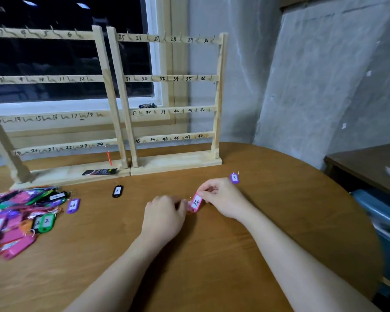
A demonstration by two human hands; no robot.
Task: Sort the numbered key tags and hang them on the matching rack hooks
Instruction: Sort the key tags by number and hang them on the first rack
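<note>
Bare hands (187, 208), glossy pink tag (196, 202)

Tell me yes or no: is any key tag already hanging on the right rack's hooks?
No. Every hook on the right rack is bare; the pink tag is held in the hands above the table.
</note>
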